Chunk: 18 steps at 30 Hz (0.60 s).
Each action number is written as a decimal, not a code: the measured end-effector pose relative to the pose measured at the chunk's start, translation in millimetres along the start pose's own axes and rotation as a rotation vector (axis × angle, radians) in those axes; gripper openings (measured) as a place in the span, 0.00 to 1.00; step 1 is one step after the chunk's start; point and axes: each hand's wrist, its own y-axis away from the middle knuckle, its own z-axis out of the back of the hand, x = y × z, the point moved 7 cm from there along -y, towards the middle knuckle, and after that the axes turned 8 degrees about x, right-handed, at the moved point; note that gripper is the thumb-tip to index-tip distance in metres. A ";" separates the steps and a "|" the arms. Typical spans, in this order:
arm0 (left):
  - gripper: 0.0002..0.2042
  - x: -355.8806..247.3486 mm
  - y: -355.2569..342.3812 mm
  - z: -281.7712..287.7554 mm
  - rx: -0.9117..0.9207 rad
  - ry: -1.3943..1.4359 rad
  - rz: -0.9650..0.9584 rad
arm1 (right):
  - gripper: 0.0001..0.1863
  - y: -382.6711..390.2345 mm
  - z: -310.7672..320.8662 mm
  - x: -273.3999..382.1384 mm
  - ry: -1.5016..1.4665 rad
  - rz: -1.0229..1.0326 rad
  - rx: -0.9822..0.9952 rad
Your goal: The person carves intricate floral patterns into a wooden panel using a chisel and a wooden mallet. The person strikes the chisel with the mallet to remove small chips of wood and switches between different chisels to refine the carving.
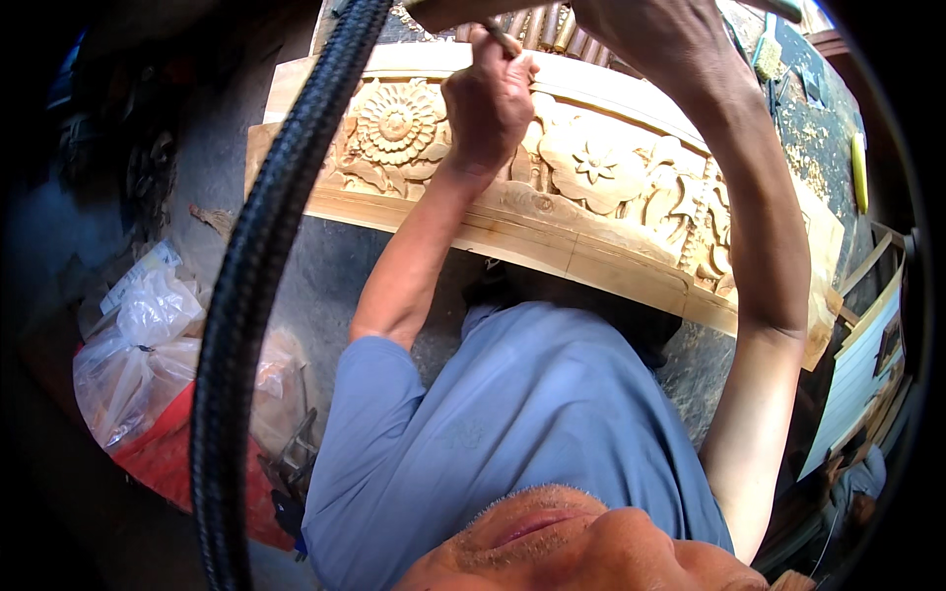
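A long pale wooden board [611, 258] lies across the bench, carved in relief with a round layered flower [396, 120], a star-shaped flower [595, 163] and leaves. Above its far edge, my left hand [490, 103] is closed in a fist around a chisel [505, 39], whose end shows past the thumb; its blade cannot be made out. My right hand [645, 28], partly cut off by the upper edge, grips what looks like a wooden mallet [463, 12]. The mallet's block is just beyond the left fist.
Several rod-like tool handles [564, 32] lie in a row behind the board. A brush [768, 51] and wood chips are on the dark bench at right. A black braided hose [258, 266] crosses the left side. Plastic bags [148, 340] sit on red material [163, 448] at lower left.
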 end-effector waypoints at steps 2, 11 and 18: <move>0.04 23.8 -2.1 -5.8 0.007 0.404 0.198 | 0.23 3.2 2.0 -13.2 -0.194 -0.039 -0.127; 0.13 -20.7 6.6 -5.9 -0.044 -0.170 -0.183 | 0.21 1.0 -5.6 6.2 0.125 -0.015 0.121; 0.06 10.1 -3.5 -8.8 0.013 0.381 0.198 | 0.22 10.7 14.7 -5.1 0.027 0.026 -0.136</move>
